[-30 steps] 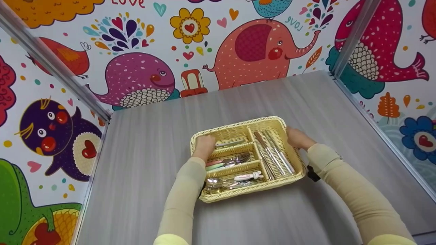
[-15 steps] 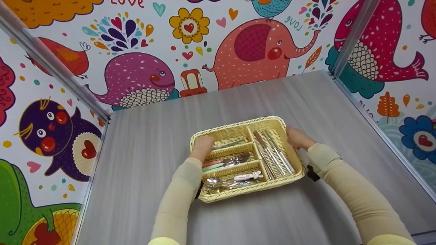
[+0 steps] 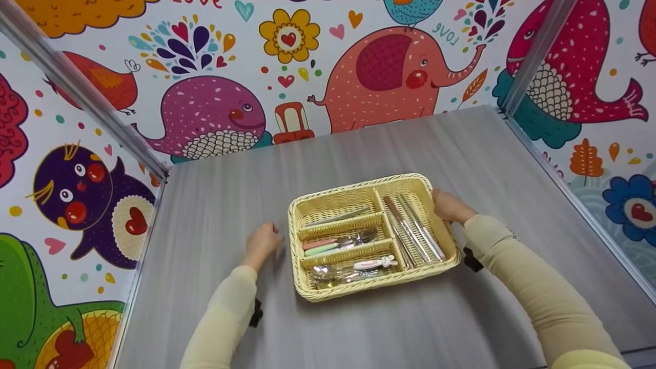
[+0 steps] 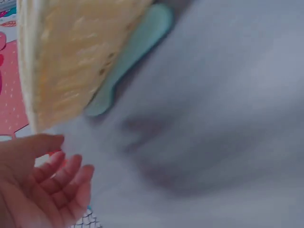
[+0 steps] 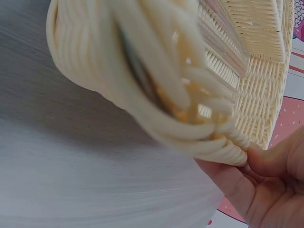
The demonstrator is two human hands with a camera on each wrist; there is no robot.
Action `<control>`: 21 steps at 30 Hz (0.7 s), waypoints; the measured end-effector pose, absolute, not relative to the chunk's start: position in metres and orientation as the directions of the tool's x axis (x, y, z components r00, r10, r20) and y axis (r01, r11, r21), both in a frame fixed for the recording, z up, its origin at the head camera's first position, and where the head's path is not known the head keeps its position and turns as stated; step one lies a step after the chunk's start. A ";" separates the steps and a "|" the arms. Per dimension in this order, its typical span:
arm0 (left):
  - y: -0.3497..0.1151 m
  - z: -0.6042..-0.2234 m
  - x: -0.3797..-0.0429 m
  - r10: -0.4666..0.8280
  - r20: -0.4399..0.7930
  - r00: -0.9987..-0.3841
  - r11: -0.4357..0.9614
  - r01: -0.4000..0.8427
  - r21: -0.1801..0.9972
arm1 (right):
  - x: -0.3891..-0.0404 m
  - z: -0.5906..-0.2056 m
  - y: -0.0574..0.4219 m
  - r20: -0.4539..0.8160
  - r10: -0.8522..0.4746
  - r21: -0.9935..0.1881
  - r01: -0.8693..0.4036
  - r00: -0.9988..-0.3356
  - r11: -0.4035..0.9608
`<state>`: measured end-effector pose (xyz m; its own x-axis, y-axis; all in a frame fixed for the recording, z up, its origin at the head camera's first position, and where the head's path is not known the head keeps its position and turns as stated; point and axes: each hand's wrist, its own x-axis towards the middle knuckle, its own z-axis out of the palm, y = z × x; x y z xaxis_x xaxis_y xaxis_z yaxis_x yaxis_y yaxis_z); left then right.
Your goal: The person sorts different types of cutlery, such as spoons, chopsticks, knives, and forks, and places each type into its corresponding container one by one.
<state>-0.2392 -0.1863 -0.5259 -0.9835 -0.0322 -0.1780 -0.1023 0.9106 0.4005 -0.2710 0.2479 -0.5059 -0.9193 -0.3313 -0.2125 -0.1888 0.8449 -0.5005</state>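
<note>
A pale-yellow woven cutlery basket [image 3: 335, 294] is set at a slant on the grey table, divided into several compartments. My right hand [image 3: 451, 206] pinches its right-hand rim, thumb on the inside in the right wrist view. To the left of the basket, apart from it, my left hand [image 3: 262, 243] is over the table with loosely bent fingers and nothing in them. A mint-green, spoon-shaped piece [image 4: 135, 54] shows under the basket's edge in the left wrist view, partly hidden by it. Inside are forks [image 3: 365, 237], spoons [image 3: 323, 271] and long metal chopsticks [image 3: 410, 225].
In the lower compartment lies a white-and-pink handle [image 3: 376, 263] with a rabbit-shaped end. Thin grey sticks [image 3: 338, 217] lie in the upper left compartment. Printed walls [image 3: 205, 113] with metal corner posts [image 3: 538, 56] enclose the table [image 3: 215, 205] at the back and sides.
My left hand has let go of the basket's left end and moved left and down, away from it. My right hand stays on the rim; the basket has hardly moved.
</note>
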 end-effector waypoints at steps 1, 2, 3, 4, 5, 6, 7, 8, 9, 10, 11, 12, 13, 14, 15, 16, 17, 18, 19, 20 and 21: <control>-0.187 -0.532 -0.234 -0.035 -0.205 -0.978 0.903 -0.119 0.413 | -0.271 -0.506 0.247 -0.213 -0.332 -0.508 -0.186 -0.919 0.841; -0.187 -0.538 -0.229 -0.030 -0.232 -0.972 0.895 -0.129 0.427 | -0.271 -0.506 0.247 -0.212 -0.331 -0.511 -0.185 -0.920 0.839; -0.186 -0.543 -0.225 -0.022 -0.255 -0.967 0.887 -0.136 0.442 | -0.272 -0.507 0.247 -0.211 -0.328 -0.518 -0.179 -0.921 0.837; -0.185 -0.547 -0.221 -0.013 -0.275 -0.961 0.877 -0.144 0.459 | -0.272 -0.506 0.247 -0.206 -0.326 -0.507 -0.184 -0.923 0.842; -0.183 -0.551 -0.218 -0.004 -0.291 -0.957 0.869 -0.147 0.472 | -0.272 -0.506 0.246 -0.201 -0.323 -0.497 -0.188 -0.925 0.847; -0.181 -0.553 -0.215 0.003 -0.302 -0.953 0.863 -0.150 0.483 | -0.272 -0.506 0.246 -0.201 -0.321 -0.489 -0.189 -0.926 0.852; -0.179 -0.555 -0.213 0.005 -0.315 -0.949 0.857 -0.159 0.490 | -0.272 -0.505 0.246 -0.202 -0.318 -0.483 -0.188 -0.927 0.855; -0.177 -0.557 -0.211 0.004 -0.327 -0.945 0.851 -0.169 0.497 | -0.271 -0.504 0.246 -0.201 -0.318 -0.473 -0.192 -0.927 0.860; -0.175 -0.558 -0.210 -0.001 -0.338 -0.941 0.846 -0.181 0.501 | -0.271 -0.504 0.246 -0.201 -0.314 -0.467 -0.191 -0.928 0.863; -0.173 -0.558 -0.209 -0.004 -0.347 -0.938 0.841 -0.190 0.506 | -0.271 -0.503 0.246 -0.205 -0.314 -0.462 -0.191 -0.927 0.866; -0.172 -0.559 -0.208 -0.004 -0.349 -0.937 0.838 -0.194 0.511 | -0.271 -0.503 0.246 -0.213 -0.310 -0.465 -0.183 -0.926 0.866; -0.170 -0.558 -0.208 -0.003 -0.350 -0.937 0.833 -0.196 0.518 | -0.271 -0.503 0.246 -0.220 -0.309 -0.468 -0.177 -0.925 0.866; -0.169 -0.558 -0.207 -0.003 -0.355 -0.935 0.828 -0.201 0.523 | -0.270 -0.502 0.246 -0.223 -0.309 -0.471 -0.175 -0.925 0.865; -0.168 -0.558 -0.207 -0.003 -0.360 -0.933 0.822 -0.208 0.531 | -0.271 -0.503 0.247 -0.228 -0.307 -0.478 -0.168 -0.924 0.862; -0.168 -0.558 -0.207 -0.003 -0.365 -0.931 0.818 -0.213 0.534 | -0.271 -0.503 0.246 -0.226 -0.307 -0.485 -0.166 -0.925 0.859; -0.167 -0.558 -0.207 -0.005 -0.368 -0.930 0.815 -0.217 0.538 | -0.271 -0.503 0.246 -0.223 -0.308 -0.489 -0.167 -0.925 0.856; -0.167 -0.558 -0.207 -0.009 -0.370 -0.929 0.811 -0.223 0.541 | -0.271 -0.503 0.246 -0.218 -0.310 -0.492 -0.170 -0.925 0.854; -0.167 -0.558 -0.207 -0.013 -0.376 -0.927 0.807 -0.232 0.544 | -0.271 -0.503 0.246 -0.212 -0.313 -0.494 -0.174 -0.926 0.852; -0.167 -0.559 -0.208 -0.023 -0.387 -0.922 0.798 -0.250 0.549 | -0.271 -0.503 0.246 -0.208 -0.315 -0.498 -0.177 -0.926 0.849; -0.168 -0.559 -0.208 -0.029 -0.396 -0.918 0.790 -0.264 0.554 | -0.271 -0.504 0.246 -0.206 -0.314 -0.501 -0.176 -0.927 0.847; -0.168 -0.560 -0.208 -0.034 -0.407 -0.913 0.783 -0.277 0.557 | -0.271 -0.504 0.247 -0.201 -0.317 -0.501 -0.180 -0.927 0.846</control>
